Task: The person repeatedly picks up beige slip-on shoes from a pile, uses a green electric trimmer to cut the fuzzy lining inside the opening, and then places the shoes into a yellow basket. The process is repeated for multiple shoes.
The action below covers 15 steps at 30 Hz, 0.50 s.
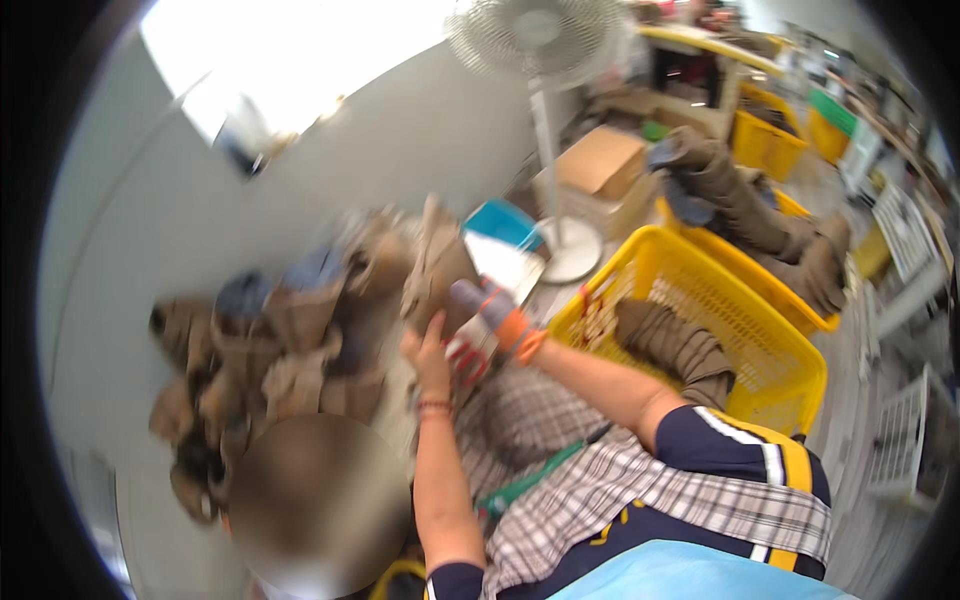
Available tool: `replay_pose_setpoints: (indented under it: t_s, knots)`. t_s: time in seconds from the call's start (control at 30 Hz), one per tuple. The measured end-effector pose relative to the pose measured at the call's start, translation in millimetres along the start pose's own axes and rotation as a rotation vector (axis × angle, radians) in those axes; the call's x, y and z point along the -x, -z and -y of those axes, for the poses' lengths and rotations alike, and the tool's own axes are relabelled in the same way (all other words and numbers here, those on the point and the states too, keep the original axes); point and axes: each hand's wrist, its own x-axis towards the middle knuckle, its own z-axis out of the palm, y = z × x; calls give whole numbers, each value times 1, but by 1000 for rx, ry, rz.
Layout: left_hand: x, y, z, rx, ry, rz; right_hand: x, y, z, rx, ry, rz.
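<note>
My left hand point(430, 362), bare with a red bracelet at the wrist, is closed on the lower end of a brown boot upper point(440, 268) that stands up in front of me. To its right, my right hand point(500, 315) wears a grey and orange glove; its fingers look stretched out and apart, close beside the boot upper. Motion blurs both hands, so whether the glove touches the piece is unclear. Just below and between them is a red and white patterned item point(468, 352), too smeared to name. More brown boot uppers point(300, 325), some with blue lining, are heaped at the left.
A round, blurred disc point(320, 505) is at the lower left. On the right, a yellow basket point(790, 375) holds a stack of brown pieces, with another loaded yellow crate point(820, 322) behind. A standing fan point(570, 265), cardboard box point(600, 165) and blue container point(503, 222) are farther back.
</note>
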Motion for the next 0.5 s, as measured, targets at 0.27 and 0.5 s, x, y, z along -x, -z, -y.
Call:
replay_pose_setpoints:
  t_s: [0.27, 0.5]
  knots:
    - [-5, 8, 95, 147, 86, 196, -49, 20, -24, 792, -137, -106]
    - [-17, 3, 110, -72, 129, 107, -68, 24, -49, 1039, -143, -6]
